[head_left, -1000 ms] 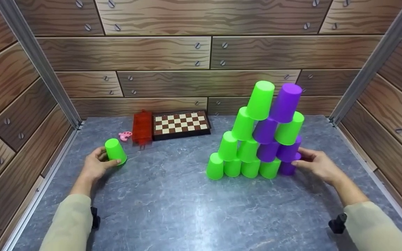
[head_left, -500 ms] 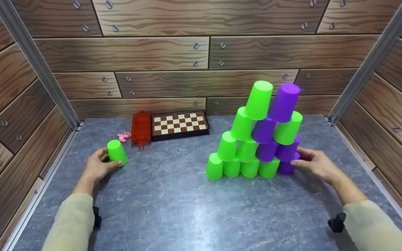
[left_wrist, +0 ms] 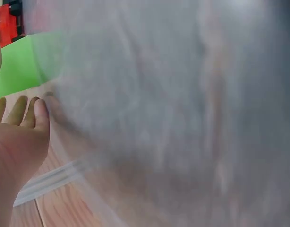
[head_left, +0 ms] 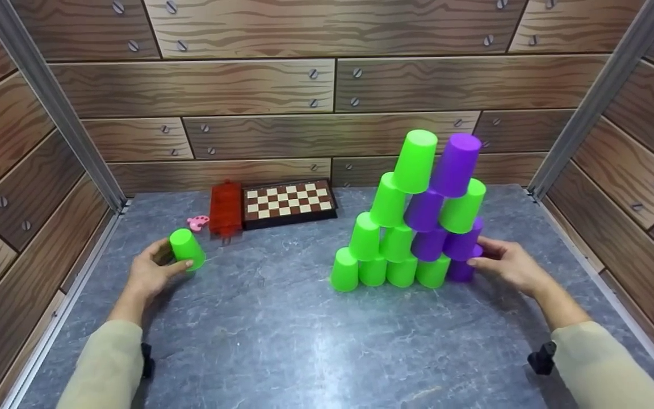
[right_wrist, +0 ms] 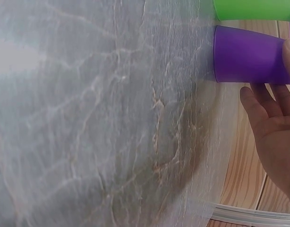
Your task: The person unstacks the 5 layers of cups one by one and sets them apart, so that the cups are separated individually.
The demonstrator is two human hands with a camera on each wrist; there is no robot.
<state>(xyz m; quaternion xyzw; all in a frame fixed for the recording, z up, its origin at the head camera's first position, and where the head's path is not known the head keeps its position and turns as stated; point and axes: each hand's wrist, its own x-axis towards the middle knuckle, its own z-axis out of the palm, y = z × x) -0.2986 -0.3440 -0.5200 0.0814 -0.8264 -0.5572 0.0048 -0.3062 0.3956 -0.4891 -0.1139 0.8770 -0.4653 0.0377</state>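
At the left of the head view, my left hand (head_left: 148, 274) holds a green cup (head_left: 185, 248) that stands upside down, thumb across its front and fingers behind. That green cup (left_wrist: 17, 66) shows just beyond the fingers in the left wrist view. To the right rises a stacked pyramid of upside-down green and purple cups (head_left: 398, 244), topped by one green cup (head_left: 415, 162) and one purple cup (head_left: 456, 166) side by side. My right hand (head_left: 517, 268) grips the bottom-row purple cup (head_left: 460, 270) at the right end, its thumb (right_wrist: 289, 54) on the side in the right wrist view.
At the back of the grey marbled tabletop (head_left: 264, 324) lie a checkered board (head_left: 288, 201) and a red object (head_left: 226, 209) beside it. A small pink piece (head_left: 197, 222) is close to the red object. Wood-patterned walls (head_left: 191, 88) enclose the left, back and right.
The left hand and its green cup have shifted slightly rightward, closer to the pink piece. The right hand stays at the purple cup, and the pyramid stands as before. The head view drifts slightly.
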